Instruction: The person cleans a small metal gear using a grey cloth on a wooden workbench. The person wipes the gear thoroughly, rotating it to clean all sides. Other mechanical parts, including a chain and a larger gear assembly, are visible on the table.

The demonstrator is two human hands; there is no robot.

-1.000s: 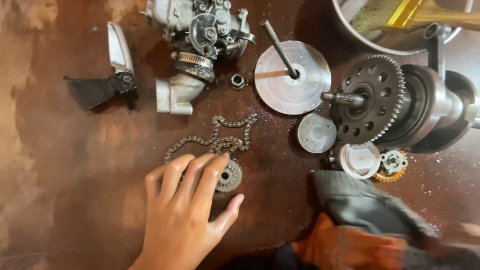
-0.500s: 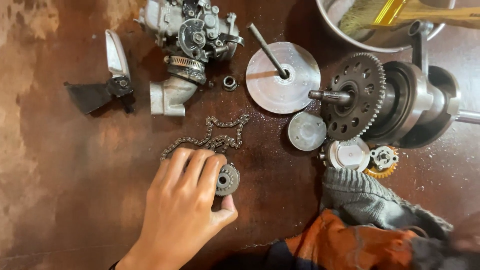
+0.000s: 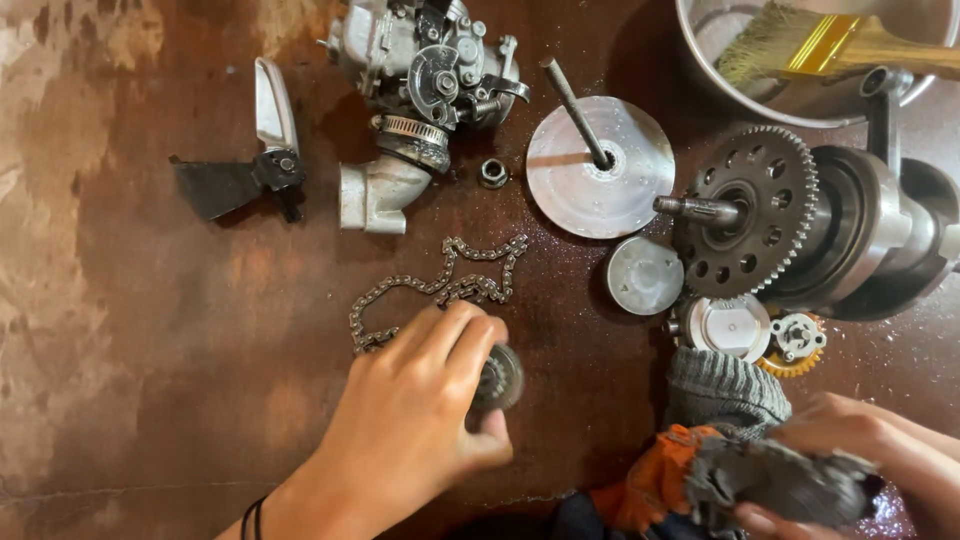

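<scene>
Head view, looking straight down on a brown, stained bench [image 3: 150, 330]. Your left hand [image 3: 415, 415] lies palm down with its fingers closed on a small sprocket [image 3: 497, 378], thumb below it and fingertips above; the sprocket sits at the hand's right edge, flat on the bench. A chain [image 3: 440, 287] lies slack just beyond the fingertips, its loose run slanting from lower left to upper right, apparently touching the sprocket, though the fingers hide the join. Your right hand [image 3: 860, 440] is at lower right, well apart from the sprocket, wrapped around a grey and orange rag [image 3: 735, 465]; the left hand is plainly the nearer.

Farther up the bench: a carburettor [image 3: 425, 70] with its elbow pipe, a nut [image 3: 493, 172], a disc with a shaft [image 3: 600, 165], a small cap [image 3: 644, 275], a crankshaft with a large gear [image 3: 800, 215], a piston [image 3: 728, 325], a small pump [image 3: 796, 340], a black lever [image 3: 245, 170]. A steel bowl [image 3: 700, 45] at top right holds a brush [image 3: 830, 45]. Open bench lies to the left of the chain; the right side is crowded.
</scene>
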